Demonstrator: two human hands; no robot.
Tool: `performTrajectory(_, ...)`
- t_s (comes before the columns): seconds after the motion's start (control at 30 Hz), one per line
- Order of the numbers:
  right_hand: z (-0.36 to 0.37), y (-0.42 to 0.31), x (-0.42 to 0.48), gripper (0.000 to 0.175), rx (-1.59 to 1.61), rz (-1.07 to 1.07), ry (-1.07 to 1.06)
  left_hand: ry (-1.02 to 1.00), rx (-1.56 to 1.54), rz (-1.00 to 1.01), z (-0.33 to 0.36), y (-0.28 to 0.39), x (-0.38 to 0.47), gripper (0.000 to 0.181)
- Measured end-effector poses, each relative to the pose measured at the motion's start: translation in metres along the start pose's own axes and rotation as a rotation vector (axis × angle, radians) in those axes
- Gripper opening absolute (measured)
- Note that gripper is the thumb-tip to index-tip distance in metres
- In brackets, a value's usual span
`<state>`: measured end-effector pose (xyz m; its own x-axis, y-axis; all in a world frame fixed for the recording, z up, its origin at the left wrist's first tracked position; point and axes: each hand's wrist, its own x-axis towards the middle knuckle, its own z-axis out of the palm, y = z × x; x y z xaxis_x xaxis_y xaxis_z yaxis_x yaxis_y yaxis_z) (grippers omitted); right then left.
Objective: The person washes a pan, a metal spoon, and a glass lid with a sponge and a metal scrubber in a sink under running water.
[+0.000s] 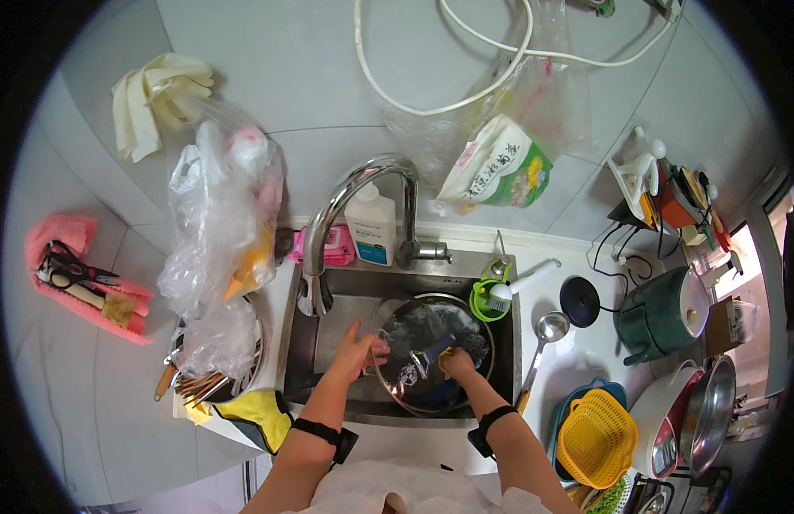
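A round glass pot lid (397,385) with a metal rim is held tilted over the sink (345,302). My left hand (358,353) grips the lid's left rim, its thumb pointing up and its fingers at the glass. My right hand (460,365) is pressed to the lid's right part with a yellow scrubbing cloth (444,363) bunched in its fingers. Between the two hands stands the lid's knob (421,363). Under the lid is a dark round pan (461,315) with suds and water in it.
A chrome faucet (313,257) arches over the sink's left side. A green cup (487,302) hangs in the back right corner, below a white brush (525,281). Right of the sink lie a ladle (551,329) and a yellow basket (596,437). A utensil pot (259,360) stands left.
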<state>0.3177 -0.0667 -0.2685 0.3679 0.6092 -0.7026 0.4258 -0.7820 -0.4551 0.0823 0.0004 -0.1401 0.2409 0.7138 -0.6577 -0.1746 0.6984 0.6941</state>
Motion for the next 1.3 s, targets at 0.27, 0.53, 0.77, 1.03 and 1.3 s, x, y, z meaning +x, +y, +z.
performTrajectory(0.27, 0.024, 0.033, 0.088, 0.042, -0.384, -0.192, -0.048, 0.043, 0.444, 0.194, 0.030, 0.030, 0.015, 0.035)
performTrajectory(0.53, 0.039, 0.061, 0.142, 0.050, 0.926, 0.169, -0.017, -0.049, 0.648, 0.442, 0.048, 0.038, 0.046, 0.025)
performTrajectory(0.77, 0.005, -0.018, 0.042, 0.054, -0.653, -0.202, -0.251, 0.059, 0.845, 0.424, 0.025, 0.040, 0.039, 0.027)
performTrajectory(1.03, 0.013, 0.015, 0.041, 0.046, -1.054, -0.374, -0.386, 0.097, 0.883, 0.538, 0.017, 0.029, 0.035, 0.027)
performTrajectory(1.3, -0.048, 0.016, 0.031, 0.041, 0.607, 0.288, -0.447, 0.163, 0.910, 0.502, 0.008, 0.017, 0.035, 0.029)
